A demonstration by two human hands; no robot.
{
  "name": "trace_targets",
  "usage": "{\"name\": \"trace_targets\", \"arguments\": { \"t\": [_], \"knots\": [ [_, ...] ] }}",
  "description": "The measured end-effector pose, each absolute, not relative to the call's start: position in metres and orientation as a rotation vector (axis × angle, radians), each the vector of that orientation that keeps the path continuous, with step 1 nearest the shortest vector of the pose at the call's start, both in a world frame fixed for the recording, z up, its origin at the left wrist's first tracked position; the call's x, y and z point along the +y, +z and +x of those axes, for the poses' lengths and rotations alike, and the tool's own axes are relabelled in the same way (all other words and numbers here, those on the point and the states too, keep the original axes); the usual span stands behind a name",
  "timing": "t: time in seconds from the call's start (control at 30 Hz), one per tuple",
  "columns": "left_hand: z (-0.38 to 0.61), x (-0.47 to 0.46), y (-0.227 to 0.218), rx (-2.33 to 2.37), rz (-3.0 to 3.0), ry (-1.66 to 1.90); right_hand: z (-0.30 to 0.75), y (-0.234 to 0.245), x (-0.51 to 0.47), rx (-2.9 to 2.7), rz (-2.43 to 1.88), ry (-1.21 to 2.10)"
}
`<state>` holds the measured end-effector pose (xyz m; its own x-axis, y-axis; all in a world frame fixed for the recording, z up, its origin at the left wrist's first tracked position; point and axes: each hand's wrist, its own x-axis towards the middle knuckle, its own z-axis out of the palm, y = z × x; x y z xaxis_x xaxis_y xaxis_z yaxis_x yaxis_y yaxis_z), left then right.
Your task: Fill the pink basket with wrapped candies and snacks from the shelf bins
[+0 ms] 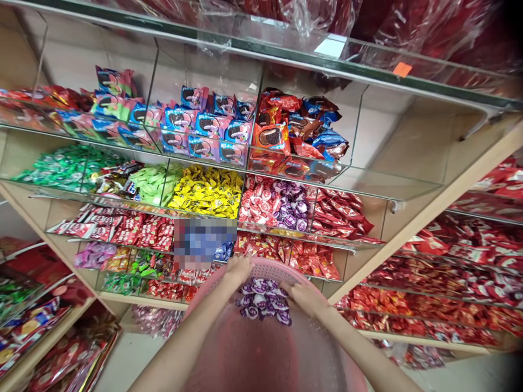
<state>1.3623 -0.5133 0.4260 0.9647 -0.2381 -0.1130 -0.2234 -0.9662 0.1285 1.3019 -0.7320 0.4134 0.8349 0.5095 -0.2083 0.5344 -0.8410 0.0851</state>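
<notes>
A large pink plastic basket (281, 265) with a perforated wall is in front of me, tilted so that I look into it. A small heap of purple-and-white wrapped candies (263, 301) lies against its far inner side. My left hand (239, 269) is closed over the far rim, left of the heap. Inside the basket, my right hand (304, 298) reaches to the right edge of the candies, its fingers curled together and touching them. Whatever its fingertips may hold is hidden.
Ahead stands a shelf unit with glass dividers (152, 81). It holds yellow-wrapped sweets (207, 190), purple-wrapped candies (292, 204), red-and-white candies (259, 201) and blue biscuit packs (204, 124). A glass shelf edge (261, 46) juts out above. More red packets (445, 272) fill shelves at right.
</notes>
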Motion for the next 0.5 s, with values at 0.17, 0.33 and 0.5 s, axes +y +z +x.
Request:
{"name": "trace_targets", "arguments": {
  "t": [0.17, 0.33, 0.5],
  "knots": [
    [1.363, -0.512, 0.424, -0.374, 3.008, -0.169, 1.301, 0.407, -0.729, 0.756, 2.854, -0.270],
    [1.364, -0.512, 0.424, -0.376, 3.011, -0.152, 1.299, 0.399, -0.733, 0.702, 2.870, -0.230],
    [1.364, -0.511, 0.426, -0.374, 3.012, -0.161, 1.298, 0.393, -0.737, 0.670, 2.904, -0.232]
  ]
}}
